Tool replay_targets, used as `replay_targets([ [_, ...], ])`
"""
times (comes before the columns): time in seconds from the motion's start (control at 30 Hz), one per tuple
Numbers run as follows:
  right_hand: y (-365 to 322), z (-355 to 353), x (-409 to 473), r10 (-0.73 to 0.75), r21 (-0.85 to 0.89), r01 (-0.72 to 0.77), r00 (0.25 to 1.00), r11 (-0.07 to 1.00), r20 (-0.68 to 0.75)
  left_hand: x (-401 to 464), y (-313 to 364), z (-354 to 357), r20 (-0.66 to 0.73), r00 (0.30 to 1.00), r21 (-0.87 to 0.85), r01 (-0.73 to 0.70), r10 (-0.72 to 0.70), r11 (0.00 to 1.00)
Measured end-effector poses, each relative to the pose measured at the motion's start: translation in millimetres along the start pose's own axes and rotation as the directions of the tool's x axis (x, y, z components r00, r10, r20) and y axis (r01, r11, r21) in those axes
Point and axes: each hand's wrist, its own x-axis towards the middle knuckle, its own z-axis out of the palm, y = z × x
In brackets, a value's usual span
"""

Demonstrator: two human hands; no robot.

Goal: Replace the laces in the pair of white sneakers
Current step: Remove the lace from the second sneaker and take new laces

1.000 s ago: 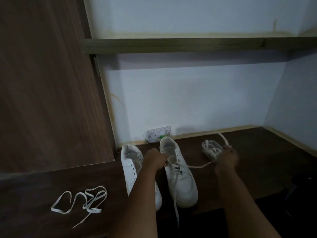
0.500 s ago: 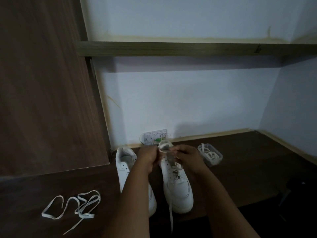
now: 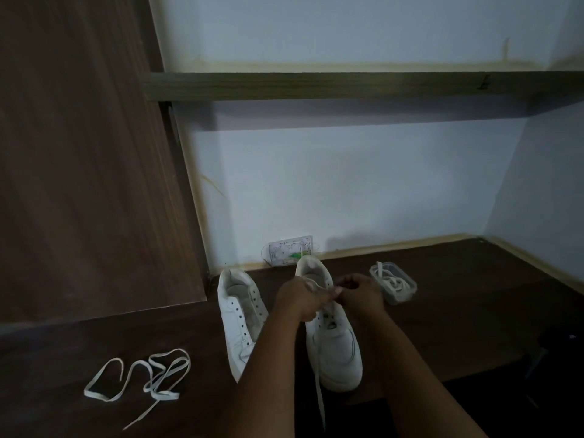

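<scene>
Pale wall (image 3: pixel 363 184), wooden shelf (image 3: pixel 347 85), dark floor (image 3: pixel 474 295)

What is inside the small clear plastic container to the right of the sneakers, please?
The clear plastic container holds a coiled white shoelace, one loop rising over its far rim. No lid is on it. Whatever lies beneath the coil is covered, so I cannot tell if more is inside.

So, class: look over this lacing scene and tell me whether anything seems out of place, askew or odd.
One thing: a loose lace lies tangled on the floor, left of the unlaced left shoe. Both hands pinch lace at the right shoe. Another lace sits coiled in the tub. Nothing looks damaged.
</scene>
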Motion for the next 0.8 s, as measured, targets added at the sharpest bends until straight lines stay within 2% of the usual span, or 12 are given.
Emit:
replay_targets([
  [0.07,-2,-3,-1,0.070,0.314,-0.097,0.993,0.944,0.095,1,0,-5,0.088,0.993,-0.137,-0.066,0.079,0.988],
  [0.1,-2,-4,-1,0.083,0.408,-0.132,0.987,0.903,0.134,2,-1,-8,0.144,0.981,-0.099,-0.114,0.127,0.989],
  [0.2,3,-2,6,0.104,0.425,-0.122,0.992,0.897,0.065,5,-4,-4,0.212,0.962,0.363,-0.239,0.170,0.900],
  [0.27,6,0,10,0.122,0.412,-0.110,0.992,0.905,-0.003,8,-10,3,0.173,0.971,0.430,-0.225,0.165,0.874],
  [0.3,8,0,12,0.119,0.369,-0.102,0.993,0.924,-0.023,9,-12,3,0.146,0.974,0.357,-0.217,0.176,0.909],
  [0.37,12,1,10,0.045,0.116,-0.039,0.998,0.992,-0.046,7,-10,-4,0.017,0.982,0.102,-0.187,0.186,0.977],
  [0.47,14,5,0,-0.076,-0.240,0.068,0.997,0.968,-0.023,9,-9,-24,-0.215,0.974,-0.220,-0.120,0.071,0.968],
  [0.53,17,9,-2,-0.128,-0.317,0.112,0.991,0.942,-0.030,15,-15,-33,-0.336,0.942,-0.142,-0.053,0.003,0.988],
  [0.6,19,10,-2,-0.142,-0.342,0.122,0.989,0.932,-0.034,18,-24,-36,-0.443,0.896,0.111,0.067,-0.011,0.992],
  [0.67,17,8,1,-0.151,-0.387,0.128,0.988,0.913,-0.029,14,-26,-28,-0.475,0.880,0.262,0.135,0.006,0.956],
  [0.73,14,4,5,-0.192,-0.457,0.165,0.981,0.874,-0.013,13,-18,-16,-0.480,0.869,0.292,0.034,0.116,0.956],
  [0.8,12,1,5,-0.179,-0.452,0.167,0.984,0.876,0.017,15,-8,-2,-0.381,0.890,0.252,-0.162,0.251,0.954],
])
